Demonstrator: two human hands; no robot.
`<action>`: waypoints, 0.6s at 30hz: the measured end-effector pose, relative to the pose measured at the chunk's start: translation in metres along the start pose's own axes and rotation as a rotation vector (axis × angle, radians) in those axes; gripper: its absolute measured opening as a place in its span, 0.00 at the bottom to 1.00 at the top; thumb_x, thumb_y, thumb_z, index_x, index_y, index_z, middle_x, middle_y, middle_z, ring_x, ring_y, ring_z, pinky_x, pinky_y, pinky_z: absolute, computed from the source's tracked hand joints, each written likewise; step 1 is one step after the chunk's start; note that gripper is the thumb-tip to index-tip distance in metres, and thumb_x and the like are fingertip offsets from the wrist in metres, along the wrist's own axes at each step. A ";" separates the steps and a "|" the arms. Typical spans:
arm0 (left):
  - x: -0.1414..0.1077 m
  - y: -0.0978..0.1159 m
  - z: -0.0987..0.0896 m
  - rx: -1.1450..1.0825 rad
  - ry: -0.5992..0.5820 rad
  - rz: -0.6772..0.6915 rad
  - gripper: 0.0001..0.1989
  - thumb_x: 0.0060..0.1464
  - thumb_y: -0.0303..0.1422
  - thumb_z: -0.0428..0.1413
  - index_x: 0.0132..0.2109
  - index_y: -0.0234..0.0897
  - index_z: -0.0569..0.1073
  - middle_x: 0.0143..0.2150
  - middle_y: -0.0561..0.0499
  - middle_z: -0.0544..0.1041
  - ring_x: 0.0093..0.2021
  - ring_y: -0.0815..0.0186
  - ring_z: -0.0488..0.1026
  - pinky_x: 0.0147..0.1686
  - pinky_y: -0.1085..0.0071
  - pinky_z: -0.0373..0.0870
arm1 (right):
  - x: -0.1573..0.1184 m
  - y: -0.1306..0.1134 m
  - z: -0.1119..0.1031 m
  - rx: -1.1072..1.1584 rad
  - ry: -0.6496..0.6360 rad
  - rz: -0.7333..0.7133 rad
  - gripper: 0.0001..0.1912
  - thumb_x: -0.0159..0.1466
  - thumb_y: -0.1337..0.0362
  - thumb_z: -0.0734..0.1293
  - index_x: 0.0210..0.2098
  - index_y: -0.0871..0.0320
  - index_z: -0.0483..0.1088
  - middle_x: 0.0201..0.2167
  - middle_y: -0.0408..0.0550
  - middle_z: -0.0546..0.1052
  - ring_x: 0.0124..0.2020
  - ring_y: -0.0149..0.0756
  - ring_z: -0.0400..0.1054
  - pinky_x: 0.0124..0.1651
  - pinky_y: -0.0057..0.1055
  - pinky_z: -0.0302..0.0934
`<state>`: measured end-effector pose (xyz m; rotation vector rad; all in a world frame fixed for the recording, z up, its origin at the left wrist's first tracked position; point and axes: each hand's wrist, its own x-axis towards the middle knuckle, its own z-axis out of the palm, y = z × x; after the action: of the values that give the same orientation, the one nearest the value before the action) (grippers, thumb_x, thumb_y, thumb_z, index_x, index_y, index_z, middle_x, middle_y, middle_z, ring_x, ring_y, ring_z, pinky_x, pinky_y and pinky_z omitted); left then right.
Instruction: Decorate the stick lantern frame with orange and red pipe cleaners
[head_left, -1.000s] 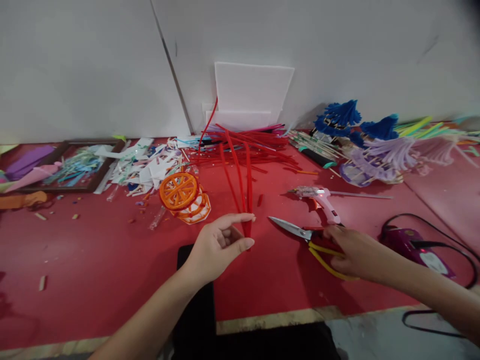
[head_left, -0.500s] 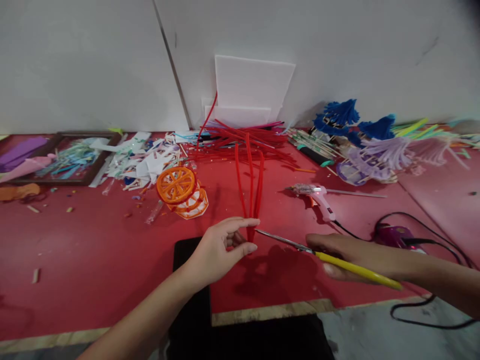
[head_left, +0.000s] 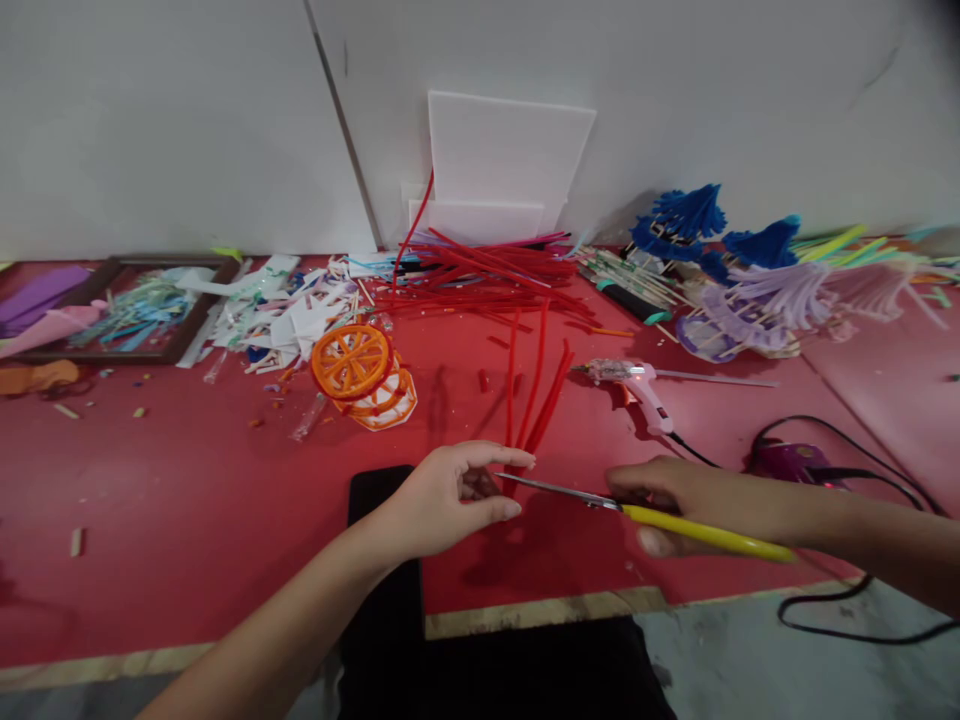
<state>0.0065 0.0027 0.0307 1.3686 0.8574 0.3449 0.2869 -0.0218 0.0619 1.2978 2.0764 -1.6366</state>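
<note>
My left hand (head_left: 442,500) is curled around the lower part of several red pipe cleaners (head_left: 536,385), between thumb and fingers. Their long ends fan up and to the right above the hand. My right hand (head_left: 690,500) is closed on yellow-handled scissors (head_left: 705,532). The scissor blades point left and reach to the stems beside my left fingertips. Short red pieces (head_left: 484,380) lie on the table just above and left of the fanned stems.
An orange wheel-shaped craft piece (head_left: 352,362) stands left of centre. To the right lies a pink glue gun (head_left: 637,390) with its cord. Red pipe cleaners (head_left: 487,270) are piled at the back. A black phone-like slab (head_left: 382,590) lies under my left forearm.
The held red stems have tilted to the right and look lower. Short red pieces now lie on the table behind them. The scissor tips have moved slightly left and down.
</note>
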 end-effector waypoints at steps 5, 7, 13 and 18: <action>0.000 0.000 -0.001 -0.003 -0.012 0.028 0.20 0.48 0.30 0.62 0.51 0.38 0.75 0.38 0.51 0.76 0.32 0.72 0.70 0.35 0.73 0.68 | 0.000 0.004 -0.002 -0.038 -0.044 -0.074 0.28 0.62 0.37 0.53 0.31 0.58 0.58 0.29 0.42 0.60 0.29 0.30 0.53 0.30 0.29 0.50; 0.000 0.000 -0.003 0.000 -0.013 0.041 0.20 0.48 0.30 0.62 0.51 0.38 0.75 0.37 0.52 0.76 0.32 0.72 0.69 0.35 0.74 0.68 | 0.000 0.007 0.001 0.029 -0.078 -0.080 0.29 0.62 0.36 0.51 0.33 0.57 0.58 0.28 0.42 0.60 0.27 0.29 0.53 0.28 0.28 0.51; -0.001 0.004 -0.009 0.028 -0.025 0.072 0.21 0.47 0.27 0.62 0.51 0.38 0.75 0.38 0.52 0.76 0.32 0.73 0.69 0.34 0.76 0.67 | -0.004 0.001 0.011 0.299 -0.166 0.058 0.30 0.60 0.33 0.51 0.33 0.55 0.54 0.24 0.38 0.58 0.20 0.24 0.50 0.21 0.25 0.49; -0.001 0.005 -0.011 0.049 -0.034 0.057 0.20 0.49 0.27 0.61 0.51 0.38 0.75 0.38 0.51 0.76 0.34 0.72 0.69 0.35 0.75 0.68 | 0.000 -0.008 0.012 0.045 0.057 -0.049 0.30 0.60 0.35 0.54 0.31 0.58 0.60 0.28 0.43 0.64 0.26 0.29 0.54 0.26 0.27 0.50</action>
<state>-0.0006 0.0103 0.0366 1.4424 0.8043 0.3450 0.2771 -0.0323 0.0630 1.3326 2.1325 -1.6948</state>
